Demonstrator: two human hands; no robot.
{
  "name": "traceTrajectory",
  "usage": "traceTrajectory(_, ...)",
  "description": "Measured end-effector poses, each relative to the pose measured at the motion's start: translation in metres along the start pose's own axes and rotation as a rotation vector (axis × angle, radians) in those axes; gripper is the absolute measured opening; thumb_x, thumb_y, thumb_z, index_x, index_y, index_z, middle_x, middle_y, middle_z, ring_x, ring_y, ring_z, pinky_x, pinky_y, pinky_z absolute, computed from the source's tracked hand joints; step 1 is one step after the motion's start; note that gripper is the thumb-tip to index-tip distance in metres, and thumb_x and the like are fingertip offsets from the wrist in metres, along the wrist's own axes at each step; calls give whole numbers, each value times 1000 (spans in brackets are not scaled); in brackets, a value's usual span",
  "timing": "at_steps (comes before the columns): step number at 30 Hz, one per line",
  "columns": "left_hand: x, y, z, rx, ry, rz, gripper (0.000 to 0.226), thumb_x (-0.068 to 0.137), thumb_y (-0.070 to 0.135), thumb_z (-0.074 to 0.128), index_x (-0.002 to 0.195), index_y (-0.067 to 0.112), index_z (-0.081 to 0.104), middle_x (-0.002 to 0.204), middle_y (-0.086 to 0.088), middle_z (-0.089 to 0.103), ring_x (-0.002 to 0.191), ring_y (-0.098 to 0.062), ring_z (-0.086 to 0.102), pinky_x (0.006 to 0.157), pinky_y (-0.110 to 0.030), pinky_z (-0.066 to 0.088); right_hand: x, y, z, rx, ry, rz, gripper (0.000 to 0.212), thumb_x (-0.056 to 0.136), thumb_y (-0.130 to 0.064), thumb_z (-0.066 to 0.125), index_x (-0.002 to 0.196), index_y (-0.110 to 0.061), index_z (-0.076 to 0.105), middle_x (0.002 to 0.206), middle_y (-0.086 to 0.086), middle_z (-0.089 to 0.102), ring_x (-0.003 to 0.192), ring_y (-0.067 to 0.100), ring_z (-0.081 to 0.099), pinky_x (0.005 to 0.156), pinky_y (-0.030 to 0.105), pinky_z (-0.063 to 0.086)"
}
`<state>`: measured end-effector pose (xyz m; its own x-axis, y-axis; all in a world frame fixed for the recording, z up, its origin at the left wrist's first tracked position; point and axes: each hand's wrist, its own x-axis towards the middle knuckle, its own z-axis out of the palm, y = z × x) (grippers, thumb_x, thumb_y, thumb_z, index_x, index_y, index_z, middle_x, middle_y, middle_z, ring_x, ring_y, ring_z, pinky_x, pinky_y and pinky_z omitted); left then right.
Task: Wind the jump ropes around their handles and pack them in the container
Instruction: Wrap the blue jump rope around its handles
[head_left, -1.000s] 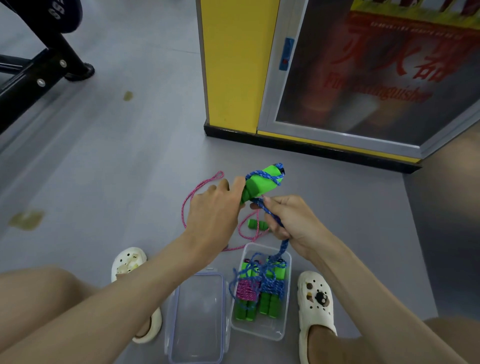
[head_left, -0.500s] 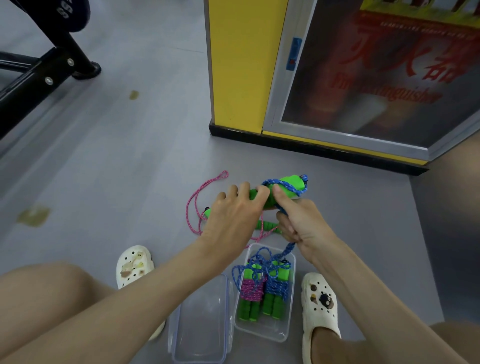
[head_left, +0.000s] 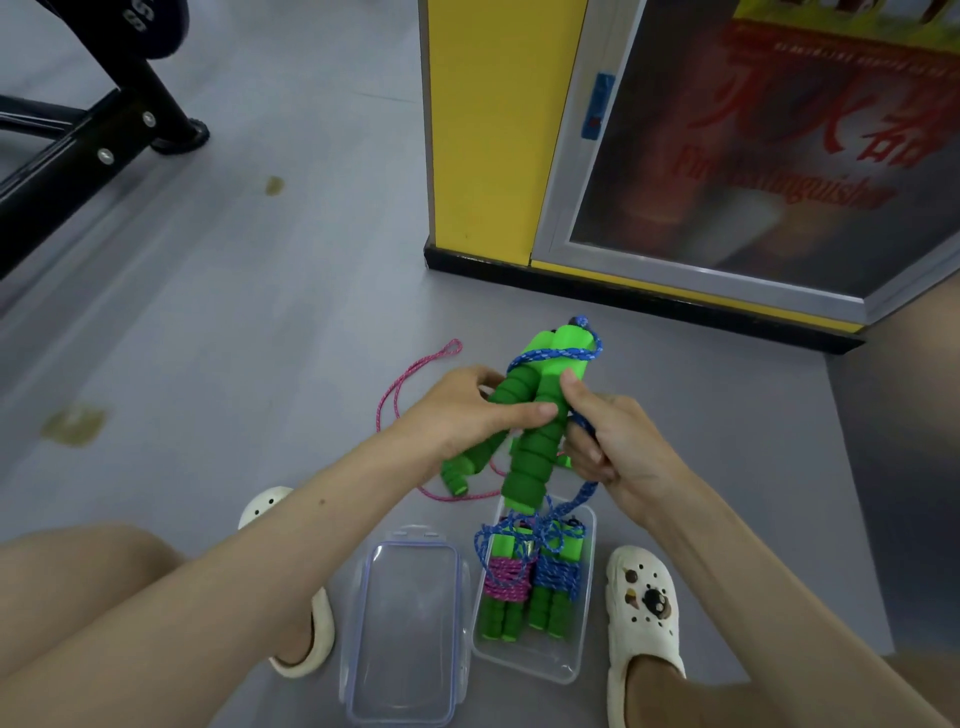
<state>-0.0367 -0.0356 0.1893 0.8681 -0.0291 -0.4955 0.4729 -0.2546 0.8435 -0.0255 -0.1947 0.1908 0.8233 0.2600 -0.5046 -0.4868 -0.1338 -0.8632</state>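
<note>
The grey floor (head_left: 234, 312) carries a clear container (head_left: 530, 662), its lid (head_left: 405, 634) and a pink rope (head_left: 395, 396).

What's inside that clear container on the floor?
The container holds two wound jump ropes side by side: a pink bundle and a blue bundle. Loose blue rope drapes over their handle tops, partly hiding them.

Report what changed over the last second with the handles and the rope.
The pair of green foam handles swung from slanting up-right to nearly upright, lower ends now over the clear plastic container. The left hand still grips them; the right hand still pinches the blue braided rope, thumb now against a handle. Nothing was let go. The container, clear lid and pink rope on the floor stayed put.
</note>
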Motion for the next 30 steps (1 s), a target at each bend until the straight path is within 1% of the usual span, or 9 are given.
traceTrajectory(3, -3, -3, 4, -33, -59, 14, 24, 77, 37, 77, 91, 21, 66, 81, 4, 66, 76, -9, 61, 66, -21, 47, 2, -1, 1, -37, 41, 11, 67, 90, -51, 50, 35, -16, 37, 32, 1, 25, 33, 14, 18, 44, 26, 14)
traceTrajectory(7, -6, -4, 8, 22, -11, 93, 19, 78, 34, 77, 85, 22, 64, 58, 14, 57, 56, -2, 54, 49, -10, 39, 2, 0, 3, -73, 47, -3, 70, 86, -58, 48, 28, -19, 42, 33, -1, 25, 33, 13, 19, 43, 25, 16)
traceTrajectory(11, -11, -2, 11, -70, 0, 120, 27, 79, 38, 75, 98, 22, 64, 82, 9, 69, 71, 0, 63, 61, -10, 49, 3, 1, 3, -2, 35, -19, 72, 84, -64, 41, 34, -13, 31, 31, 0, 23, 29, 12, 19, 38, 20, 16)
traceTrajectory(14, -14, -4, 18, -244, -26, 69, 46, 76, 42, 74, 115, 22, 57, 101, 2, 71, 90, -11, 68, 80, -28, 56, 3, 0, 2, 96, 29, -36, 72, 85, -63, 38, 34, -13, 30, 29, 0, 23, 27, 11, 20, 35, 18, 18)
traceTrajectory(18, -18, -2, 21, -469, -260, -28, 39, 77, 39, 69, 110, 20, 61, 93, -5, 73, 85, -21, 70, 72, -34, 56, 4, 2, 1, 137, 60, -32, 71, 87, -61, 38, 36, -12, 31, 30, 1, 24, 26, 11, 22, 34, 18, 21)
traceTrajectory(22, -17, -3, 15, -494, -371, -108, 17, 88, 33, 61, 99, 21, 65, 90, -6, 74, 80, -25, 71, 70, -34, 56, 6, 1, -4, 53, 60, -28, 73, 90, -61, 35, 38, -11, 31, 30, 1, 24, 29, 12, 20, 38, 21, 17)
traceTrajectory(24, -15, -4, 14, -500, -352, -102, 18, 90, 27, 61, 105, 18, 63, 90, -7, 73, 79, -28, 71, 68, -34, 57, 7, -1, -5, 4, 42, -11, 69, 93, -59, 33, 48, -6, 40, 34, 1, 28, 30, 11, 21, 41, 23, 18)
traceTrajectory(28, -11, -5, 13, -464, -188, -11, 34, 87, 16, 66, 119, 13, 58, 94, -10, 71, 88, -36, 68, 81, -51, 56, 8, -5, -8, 17, 44, 16, 52, 94, -54, 40, 81, -6, 59, 45, 2, 42, 34, 9, 28, 41, 22, 26)
traceTrajectory(30, -10, -5, 11, -460, -120, 23, 35, 86, 12, 68, 120, 12, 58, 91, -8, 70, 82, -31, 68, 78, -48, 58, 8, -6, -10, 2, 66, 2, 46, 93, -49, 46, 87, -7, 63, 50, 3, 49, 37, 10, 35, 41, 21, 31)
